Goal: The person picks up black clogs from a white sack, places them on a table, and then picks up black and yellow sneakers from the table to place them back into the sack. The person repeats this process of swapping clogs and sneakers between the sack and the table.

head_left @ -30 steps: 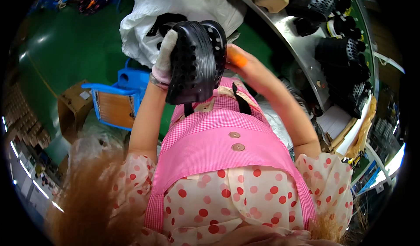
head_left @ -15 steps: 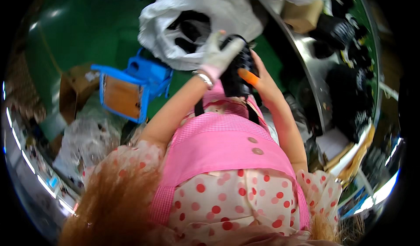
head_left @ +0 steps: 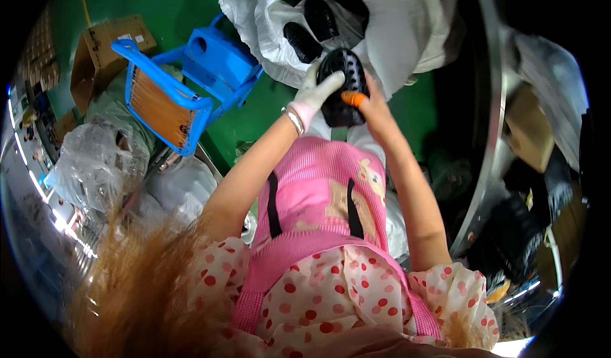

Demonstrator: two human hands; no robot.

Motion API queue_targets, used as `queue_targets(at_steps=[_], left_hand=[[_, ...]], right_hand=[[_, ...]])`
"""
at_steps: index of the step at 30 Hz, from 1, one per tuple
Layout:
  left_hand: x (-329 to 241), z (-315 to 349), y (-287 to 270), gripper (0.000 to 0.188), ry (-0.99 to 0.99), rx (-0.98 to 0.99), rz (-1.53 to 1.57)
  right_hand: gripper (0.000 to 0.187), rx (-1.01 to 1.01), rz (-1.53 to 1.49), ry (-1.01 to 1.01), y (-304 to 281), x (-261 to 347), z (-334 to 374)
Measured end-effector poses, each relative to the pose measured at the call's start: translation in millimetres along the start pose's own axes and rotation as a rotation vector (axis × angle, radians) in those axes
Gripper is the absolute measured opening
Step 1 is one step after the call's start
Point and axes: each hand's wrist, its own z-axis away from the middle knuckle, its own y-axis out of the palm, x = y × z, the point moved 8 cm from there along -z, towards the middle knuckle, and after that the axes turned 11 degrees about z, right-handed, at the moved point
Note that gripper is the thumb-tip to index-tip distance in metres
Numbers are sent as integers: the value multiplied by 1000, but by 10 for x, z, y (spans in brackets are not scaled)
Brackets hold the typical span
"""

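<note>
A black clog with holes in its upper (head_left: pixel 339 108) is held between my two hands in front of my pink apron. My left hand (head_left: pixel 310 98), in a pale glove, grips its left side with the thumb laid over it. On the other side my right hand (head_left: pixel 377 108) closes around the clog; its thumb wears an orange cover. Just beyond stands an open white sack (head_left: pixel 407 36). Inside it lie black shoes, among them one shoe (head_left: pixel 320 19) and another shoe (head_left: pixel 301 42). The right fingers are partly hidden behind the clog.
To the left is a blue chair (head_left: pixel 230 62) with a brown slatted panel, and a cardboard box (head_left: pixel 95 56) behind it. Clear plastic bags (head_left: pixel 102 164) pile up near my left arm. A metal table edge (head_left: pixel 493 110) runs along the right, with a box and dark items on it.
The view has shifted, so the sack and chair sit higher in it and the sack's mouth shows more fully. Both hands still hold the clog, which now shows its holed upper more plainly.
</note>
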Motion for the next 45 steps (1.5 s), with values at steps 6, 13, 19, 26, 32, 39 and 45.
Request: queue_targets(at_steps=[6,13,19,26,32,39,45], left_hand=[[188,-1773,-856,41,79,-404,-684],[312,-2766,-1101,43,-40,-349,-576],[508,-2781,-864,43,-55,42,331],[187,-2593,-1202,32,295,-132,-967],[342,-2283,-1930,46,541,-20,-1087],[274,-2129,-1688,44,646,19,-1283],[-444,-1107,-1252,38,1133,-135,-831]], right_hand=[[63,-177,79,17,-614,-507,-1472],[61,-110,80,-31,-533,-726,-2231],[61,-98,-137,-53,-484,-723,-2382],[69,-191,497,-295,-311,-725,-2471],[71,-219,780,-224,-243,-834,-2502],[49,-321,430,-285,-300,-639,-1971],[47,19,208,-114,134,-628,-1480]])
